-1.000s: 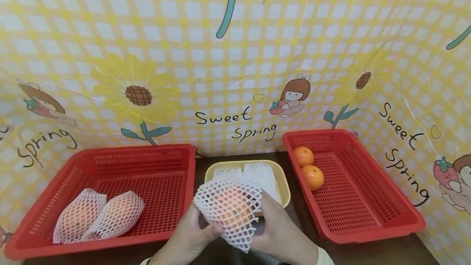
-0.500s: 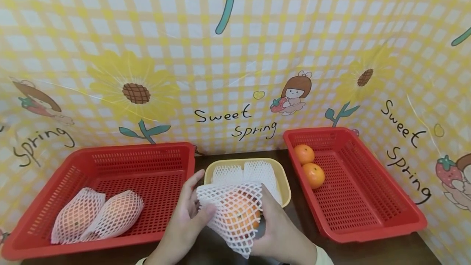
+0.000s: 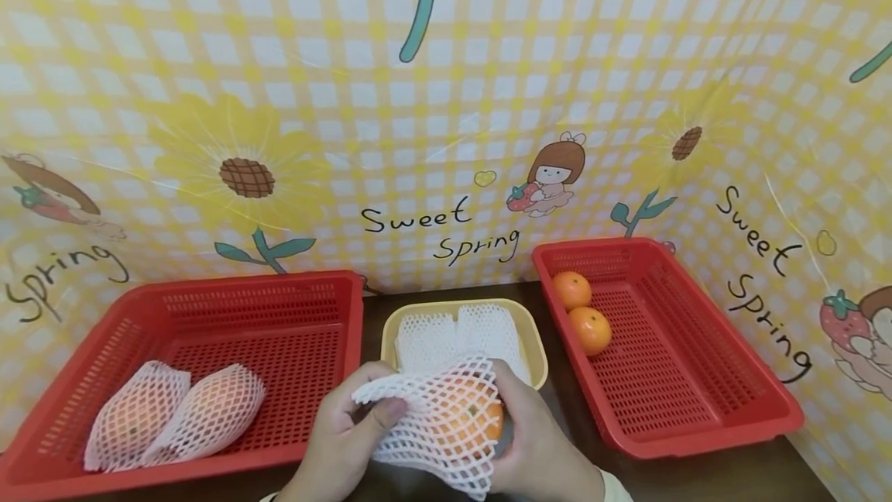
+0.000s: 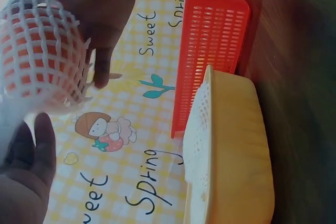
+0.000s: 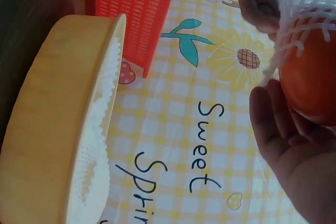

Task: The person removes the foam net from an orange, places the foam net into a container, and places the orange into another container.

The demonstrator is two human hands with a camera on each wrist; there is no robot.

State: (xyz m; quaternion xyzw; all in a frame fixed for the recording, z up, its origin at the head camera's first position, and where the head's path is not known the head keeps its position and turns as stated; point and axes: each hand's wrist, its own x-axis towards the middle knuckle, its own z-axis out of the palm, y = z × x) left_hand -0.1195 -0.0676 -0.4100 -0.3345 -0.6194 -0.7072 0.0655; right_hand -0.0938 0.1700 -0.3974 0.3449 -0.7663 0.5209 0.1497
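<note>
An orange [image 3: 481, 413] sits partly inside a white foam net sleeve [image 3: 418, 432], low in the middle of the head view. My left hand [image 3: 341, 432] pinches the sleeve's open left edge between thumb and fingers. On the other side, my right hand [image 3: 543, 440] grips the orange, fingers and thumb curled around it. In the right wrist view the fruit's bare lower side [image 5: 310, 72] shows outside the mesh. From the left wrist, the net [image 4: 42, 51] covers the fruit.
A yellow tub [image 3: 536, 347] with white foam sleeves [image 3: 488, 331] stands behind the hands. The left red basket [image 3: 307, 285] holds two netted fruits [image 3: 209, 413]. In the right red basket [image 3: 697, 347] lie two bare oranges [image 3: 589, 331]. A checked cloth hangs behind.
My left hand opened away from the sleeve, then closed on its left edge again. The netted orange has shifted slightly right and down, more of the sleeve now stretching leftward.
</note>
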